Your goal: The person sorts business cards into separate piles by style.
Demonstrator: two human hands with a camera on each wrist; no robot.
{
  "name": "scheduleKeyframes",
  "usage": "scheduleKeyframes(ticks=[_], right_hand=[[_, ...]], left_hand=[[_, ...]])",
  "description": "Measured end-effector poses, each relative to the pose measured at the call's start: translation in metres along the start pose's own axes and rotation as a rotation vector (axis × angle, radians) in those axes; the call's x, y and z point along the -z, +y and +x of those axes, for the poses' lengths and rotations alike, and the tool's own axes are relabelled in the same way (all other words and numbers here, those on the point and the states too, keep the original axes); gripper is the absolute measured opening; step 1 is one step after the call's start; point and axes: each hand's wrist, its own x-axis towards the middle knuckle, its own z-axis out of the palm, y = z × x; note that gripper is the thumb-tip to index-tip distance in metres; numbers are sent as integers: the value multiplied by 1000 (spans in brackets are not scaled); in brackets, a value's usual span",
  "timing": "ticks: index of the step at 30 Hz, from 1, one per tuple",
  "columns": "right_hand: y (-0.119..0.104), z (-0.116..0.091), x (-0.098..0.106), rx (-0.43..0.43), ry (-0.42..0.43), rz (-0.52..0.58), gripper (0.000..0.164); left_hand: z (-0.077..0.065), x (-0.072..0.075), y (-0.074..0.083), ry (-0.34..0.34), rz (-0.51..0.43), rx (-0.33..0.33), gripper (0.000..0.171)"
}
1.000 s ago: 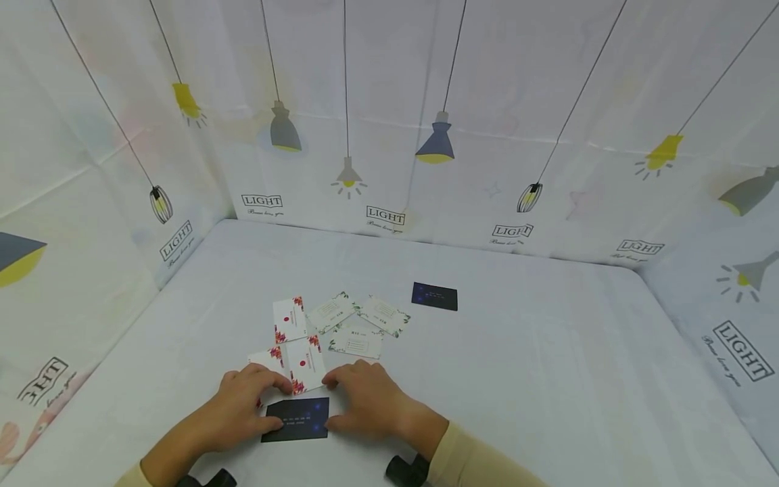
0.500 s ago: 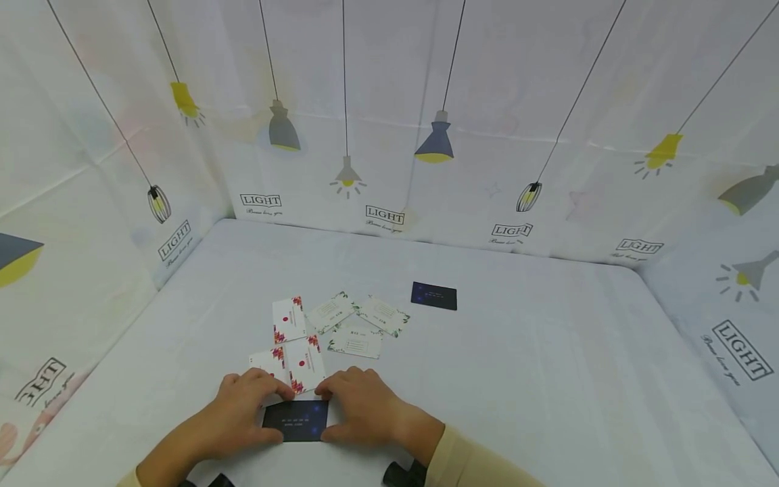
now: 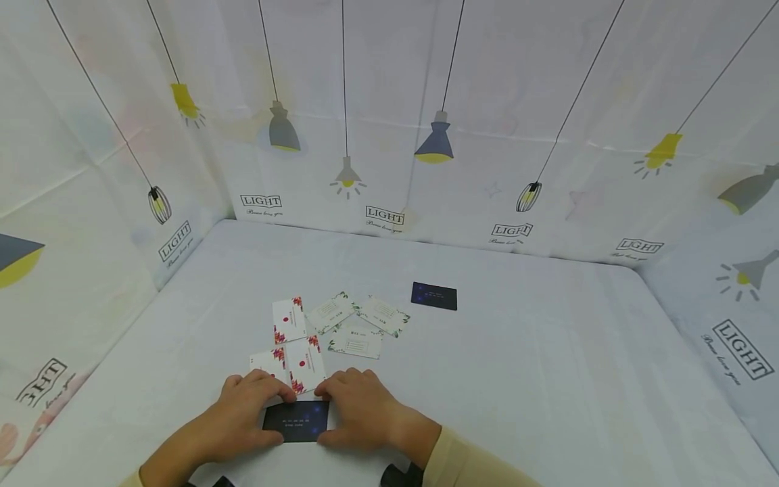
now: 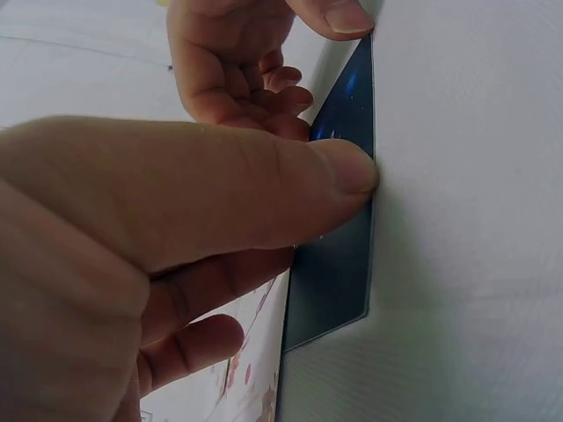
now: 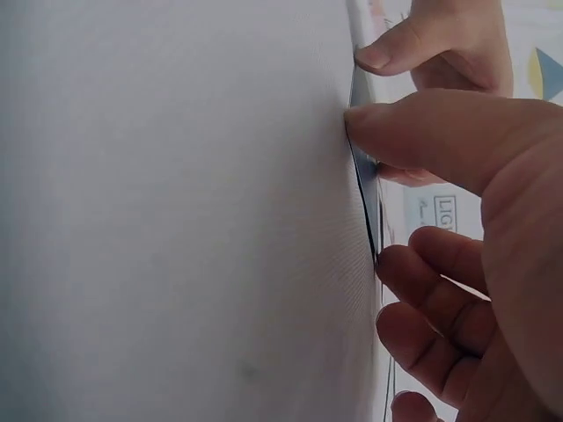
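A dark blue business card (image 3: 296, 421) with pale print lies near the front of the white table. My left hand (image 3: 243, 416) holds its left part, thumb on the near edge and index finger at the far edge. At the right end, my right hand (image 3: 365, 412) grips it the same way. In the left wrist view the thumb presses the edge of the dark card (image 4: 339, 281). Edge-on in the right wrist view, the card (image 5: 366, 198) sits between thumb and fingertips. Just beyond the hands lie white cards with red flowers (image 3: 306, 365), one partly hidden by the left hand.
Several white cards with green leaves (image 3: 356, 341) overlap right of the red-flowered ones. Another dark card (image 3: 434, 296) lies farther back. A white curtain (image 3: 389, 122) printed with lamps stands around the table (image 3: 548, 372). Black devices (image 3: 402, 475) sit at the wrists.
My right hand has shifted slightly left and nearer, its thumb now farther along the dark card's near edge. The card has straightened a little. The other cards have stayed put.
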Motion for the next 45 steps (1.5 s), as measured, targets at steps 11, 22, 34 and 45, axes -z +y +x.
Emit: scheduleKeyframes(ticks=[11,22,34,45], right_hand=[[-1,-1,5,-9,-10,-10,49],[-1,-3,6,15,-31,-57,58],[1,-2,5,13,-25,-52,50],[4,-6,3,15,-5,-56,62]], left_hand=[[1,1,3,-8,-17,15,45],[4,-3,0,-7,-37,-19,42],[4,-7,2,34,-39,-38,39],[4,-8,1,61,-95,-43,40]])
